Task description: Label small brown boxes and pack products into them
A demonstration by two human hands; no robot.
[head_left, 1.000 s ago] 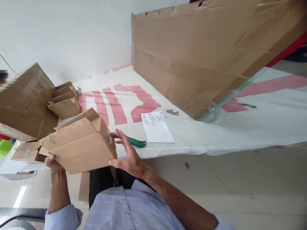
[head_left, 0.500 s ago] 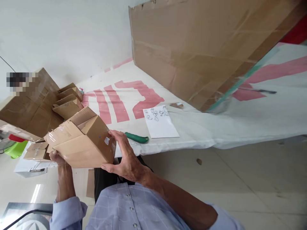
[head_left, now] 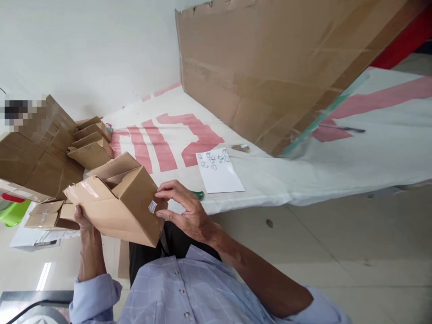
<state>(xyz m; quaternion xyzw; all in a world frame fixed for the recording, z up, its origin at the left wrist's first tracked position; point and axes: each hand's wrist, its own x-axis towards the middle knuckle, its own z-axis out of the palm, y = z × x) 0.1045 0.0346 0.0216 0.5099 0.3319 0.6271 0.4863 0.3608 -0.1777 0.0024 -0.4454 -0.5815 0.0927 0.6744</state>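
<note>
Tilted in front of my body is a small brown cardboard box (head_left: 118,211), its top flaps partly raised and strips of clear tape on its left part. My left hand (head_left: 83,219) grips it at the left end, thumb on the near side and the other fingers hidden behind. On the right end face sits a small white label (head_left: 152,206). My right hand (head_left: 189,211) is at that face, thumb and fingers apart, fingertips on or very close to the cardboard beside the label. A green-handled tool (head_left: 199,195) lies on the table, mostly hidden behind my right hand.
A large cardboard box (head_left: 263,67) stands on the cloth-covered table (head_left: 270,180). Beside the table cloth's red stripes lies a paper with drawings (head_left: 219,173). More cartons (head_left: 43,148) are stacked at left, near a green basin (head_left: 15,213). A thin dark tool (head_left: 354,130) lies at right.
My right hand has loosened from the box's right edge and corner, its thumb moving up near the label. The box has tipped slightly, its flap gap showing wider. The view has shifted a little right.
</note>
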